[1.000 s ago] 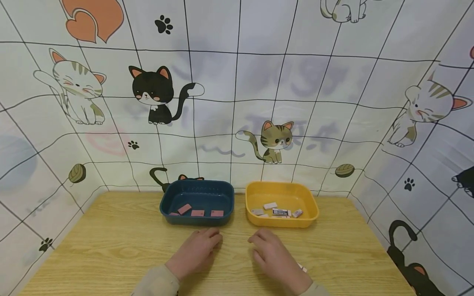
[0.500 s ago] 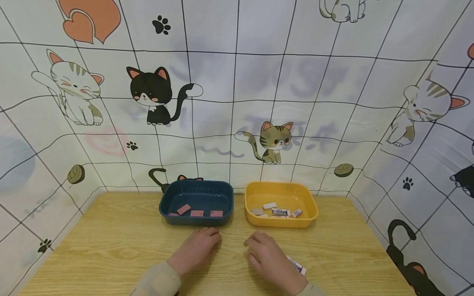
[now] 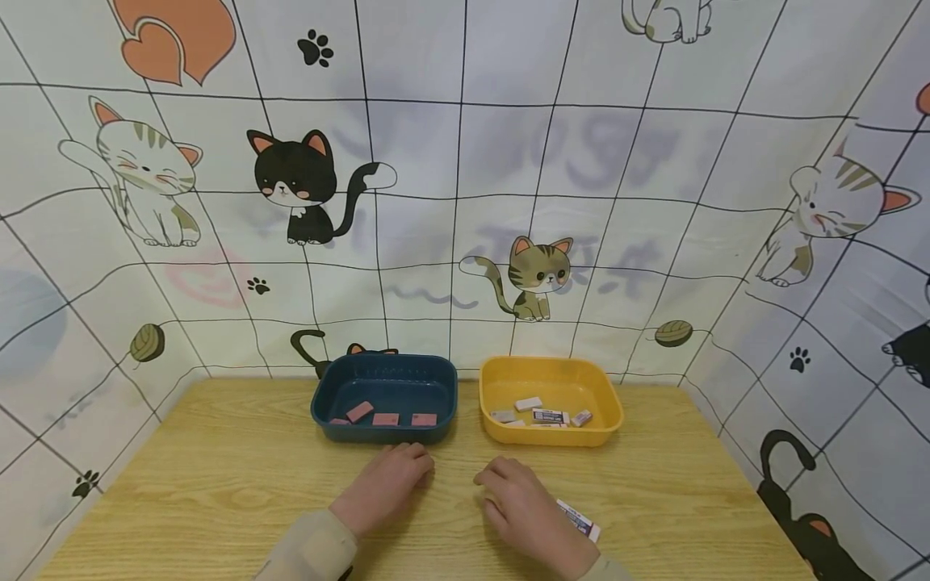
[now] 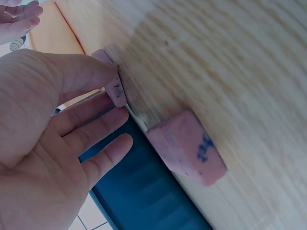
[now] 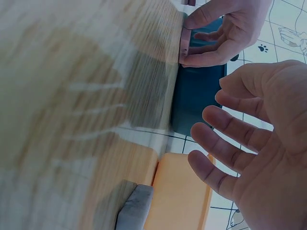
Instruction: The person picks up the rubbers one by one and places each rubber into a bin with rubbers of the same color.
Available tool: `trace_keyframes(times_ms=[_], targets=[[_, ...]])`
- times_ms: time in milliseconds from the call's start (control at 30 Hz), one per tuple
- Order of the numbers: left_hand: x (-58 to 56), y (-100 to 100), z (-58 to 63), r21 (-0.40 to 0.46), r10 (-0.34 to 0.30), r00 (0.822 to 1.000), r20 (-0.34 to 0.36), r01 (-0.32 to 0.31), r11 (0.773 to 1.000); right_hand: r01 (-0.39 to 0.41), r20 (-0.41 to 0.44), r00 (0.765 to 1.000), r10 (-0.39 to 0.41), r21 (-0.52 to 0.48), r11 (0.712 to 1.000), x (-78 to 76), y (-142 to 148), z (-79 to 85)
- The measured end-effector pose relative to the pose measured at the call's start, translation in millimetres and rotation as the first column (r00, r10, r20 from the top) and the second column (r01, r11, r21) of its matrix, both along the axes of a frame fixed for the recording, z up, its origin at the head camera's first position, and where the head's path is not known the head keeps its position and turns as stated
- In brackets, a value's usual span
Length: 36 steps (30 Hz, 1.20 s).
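Note:
My left hand (image 3: 385, 484) is in front of the blue tray (image 3: 385, 437). In the left wrist view its thumb and forefinger pinch a pink eraser (image 4: 116, 91), the other fingers loosely extended. A second pink eraser (image 4: 187, 148), with blue marks, lies on the table close by. My right hand (image 3: 526, 512) hovers over the table in front of the yellow tray (image 3: 552, 436), fingers relaxed and apart, holding nothing in the right wrist view. Beside this hand lies a white eraser in a printed sleeve (image 3: 579, 520), partly hidden by it in the head view.
Several pink erasers (image 3: 386, 420) lie in the blue tray; several white ones (image 3: 550, 417) lie in the yellow tray. Both trays stand side by side at the back of the wooden table (image 3: 218, 484), before a cat-patterned cloth (image 3: 421, 161).
My right hand has drifted slightly left, uncovering more of the sleeved white eraser beside it. The left hand stays almost where it was.

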State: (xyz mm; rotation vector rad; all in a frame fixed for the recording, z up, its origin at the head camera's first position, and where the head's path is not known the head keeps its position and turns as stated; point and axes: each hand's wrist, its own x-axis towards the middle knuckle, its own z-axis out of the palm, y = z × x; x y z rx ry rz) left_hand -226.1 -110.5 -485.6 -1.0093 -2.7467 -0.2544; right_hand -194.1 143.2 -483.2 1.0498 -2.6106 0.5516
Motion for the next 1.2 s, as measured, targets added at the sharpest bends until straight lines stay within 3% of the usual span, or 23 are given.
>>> trace_keyframes(times_ms=[233,667,867,1200], targets=[[0.3,-2,1.0,0.016,0.0,1.0,0.019,0.0,1.0,0.011,0.024,1.0,-0.012,0.015,1.0,0.6,-2,1.2],[4.5,-5,3.1,0.035,-0.003,1.0,-0.01,0.003,0.999,0.013,0.084,0.996,-0.015,0.02,1.0,-3.2,-6,-1.2],[6.8,-6,5.2,0.042,0.008,1.0,-0.014,-0.008,0.999,0.001,0.059,0.998,-0.001,-0.002,1.0,-3.7,-8,-1.5],[9.9,-9,10.2,0.035,0.034,0.995,-0.089,-0.031,0.999,-0.002,0.095,0.995,0.002,0.001,1.0,-4.5,-13,1.6]])
